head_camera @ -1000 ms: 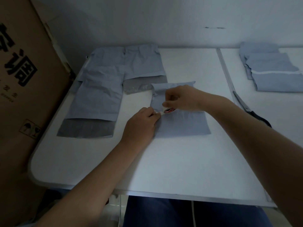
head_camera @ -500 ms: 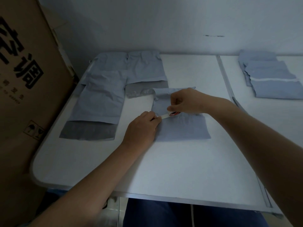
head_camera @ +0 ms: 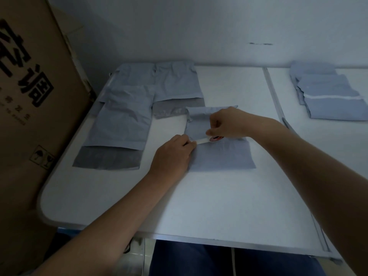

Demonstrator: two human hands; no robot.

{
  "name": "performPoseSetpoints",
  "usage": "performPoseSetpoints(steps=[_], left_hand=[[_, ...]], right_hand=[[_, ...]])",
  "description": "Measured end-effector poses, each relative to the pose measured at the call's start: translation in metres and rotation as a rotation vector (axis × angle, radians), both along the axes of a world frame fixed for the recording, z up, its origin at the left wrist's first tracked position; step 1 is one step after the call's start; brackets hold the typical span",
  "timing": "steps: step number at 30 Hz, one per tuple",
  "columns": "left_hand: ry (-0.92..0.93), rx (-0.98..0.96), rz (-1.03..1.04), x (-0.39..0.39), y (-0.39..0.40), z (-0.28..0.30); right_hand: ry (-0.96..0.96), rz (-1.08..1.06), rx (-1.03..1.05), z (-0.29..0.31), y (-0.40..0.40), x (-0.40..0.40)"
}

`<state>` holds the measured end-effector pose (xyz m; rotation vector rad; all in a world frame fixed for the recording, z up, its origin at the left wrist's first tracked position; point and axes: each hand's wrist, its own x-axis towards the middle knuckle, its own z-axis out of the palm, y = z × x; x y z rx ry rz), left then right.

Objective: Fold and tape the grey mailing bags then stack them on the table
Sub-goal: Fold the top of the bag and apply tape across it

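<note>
A folded grey mailing bag [head_camera: 221, 156] lies in the middle of the white table [head_camera: 199, 206]. My right hand [head_camera: 227, 122] grips a small roll of tape [head_camera: 216, 138] just above the bag's fold. My left hand [head_camera: 173, 156] pinches the free end of the tape strip [head_camera: 202, 141] at the bag's left edge. The strip is stretched between the two hands. Unfolded grey bags [head_camera: 127, 116] lie spread at the far left. A stack of folded bags [head_camera: 330, 96] sits at the far right.
A tall cardboard box [head_camera: 29, 116] stands against the table's left side. A wall runs behind the table. A seam [head_camera: 273, 92] divides the table top, and a dark thin object [head_camera: 287, 124] lies beside it, partly hidden by my right forearm.
My right hand has drawn the tape roll a little to the right, so a longer strip shows between the hands. The view has shifted slightly downward.
</note>
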<state>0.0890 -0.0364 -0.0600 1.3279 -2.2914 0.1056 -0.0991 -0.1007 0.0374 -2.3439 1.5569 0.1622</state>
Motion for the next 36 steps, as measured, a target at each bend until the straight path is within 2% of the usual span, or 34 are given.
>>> performPoseSetpoints(steps=[15,23,28,31,36], left_hand=[[-0.050,-0.001,0.035,-0.001,0.001,0.001],[-0.099,-0.032,0.034,-0.004,0.003,0.004],[-0.129,-0.058,0.030,-0.004,0.004,0.006],[-0.139,-0.058,0.011,-0.004,0.005,0.006],[-0.167,-0.059,0.013,-0.005,0.005,0.007]], right_hand=[[0.074,0.004,-0.030,0.003,0.005,0.003],[0.079,-0.066,-0.105,-0.002,0.009,0.001],[-0.009,-0.130,-0.083,-0.009,0.008,-0.007],[-0.144,-0.169,-0.001,-0.015,0.011,-0.010],[-0.292,-0.213,0.019,-0.020,0.015,-0.013]])
